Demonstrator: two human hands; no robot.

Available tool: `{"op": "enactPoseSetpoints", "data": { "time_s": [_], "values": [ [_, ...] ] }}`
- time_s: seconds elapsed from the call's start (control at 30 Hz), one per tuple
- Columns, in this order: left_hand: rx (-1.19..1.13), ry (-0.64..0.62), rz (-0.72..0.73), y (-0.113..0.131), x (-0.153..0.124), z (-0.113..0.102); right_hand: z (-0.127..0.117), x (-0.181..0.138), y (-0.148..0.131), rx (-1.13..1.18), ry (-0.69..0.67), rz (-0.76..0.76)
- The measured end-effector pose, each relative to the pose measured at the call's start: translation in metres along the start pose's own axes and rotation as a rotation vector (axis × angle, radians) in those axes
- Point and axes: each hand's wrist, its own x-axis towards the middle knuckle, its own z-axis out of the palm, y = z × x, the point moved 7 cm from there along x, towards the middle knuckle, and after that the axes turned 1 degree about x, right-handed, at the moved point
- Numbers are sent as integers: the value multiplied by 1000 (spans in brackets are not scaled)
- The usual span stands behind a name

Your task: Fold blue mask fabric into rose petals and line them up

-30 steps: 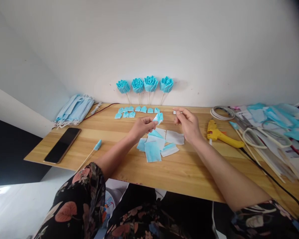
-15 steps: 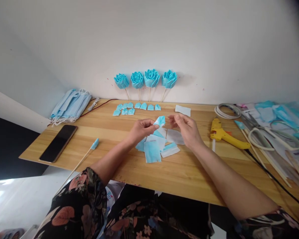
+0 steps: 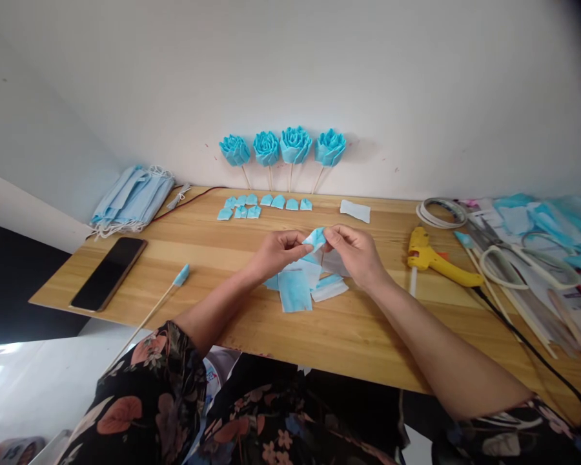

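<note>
Between my two hands is a small folded piece of blue and white mask fabric [image 3: 314, 239]. My left hand [image 3: 281, 250] pinches its left side between thumb and fingers. The fingers of my right hand [image 3: 354, 253] are closed on its upper right edge. Just beneath lie loose cut fabric pieces [image 3: 295, 292], blue and white, overlapping on the wooden table [image 3: 252, 329]. Farther back, several folded blue petals [image 3: 278, 202] rest in short rows. Behind them, blue fabric roses [image 3: 295, 146] on thin sticks lean against the wall.
At left are stacked face masks [image 3: 133, 199], a black phone [image 3: 109, 274] and a stick with a blue tip [image 3: 181, 276]. A yellow glue gun [image 3: 436, 263], white-handled scissors [image 3: 503, 268], a coiled white cable [image 3: 440, 213] and fabric scraps [image 3: 552, 223] lie at right. A white strip [image 3: 355, 210] lies behind my right hand.
My right hand has moved left and taken hold of the fabric piece's right edge. The piece now tilts to the right. The whole view has shifted slightly.
</note>
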Motion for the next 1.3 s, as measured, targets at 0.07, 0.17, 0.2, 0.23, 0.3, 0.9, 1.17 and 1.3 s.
{"op": "enactPoseSetpoints", "data": {
  "time_s": [0.07,0.17,0.2,0.23,0.3,0.9,1.17,1.3],
  "values": [
    [21,3,7,0,0,0,1,0,-1,42,-25,2],
    [67,0,9,-1,0,0,6,-2,2,89,-91,47],
    [83,-7,14,-1,0,1,8,-3,2,76,-99,58],
    [98,-15,23,0,0,2,9,-4,3,49,-97,60],
    [123,-31,54,4,-1,4,9,-5,2,-11,-72,45],
    [-11,91,24,0,0,-6,8,-3,-1,89,-74,58],
    [-47,117,51,8,1,-9,8,-3,2,-17,-61,24],
    [-61,130,68,3,3,-10,11,-5,-1,-32,-98,12]
  ]
}}
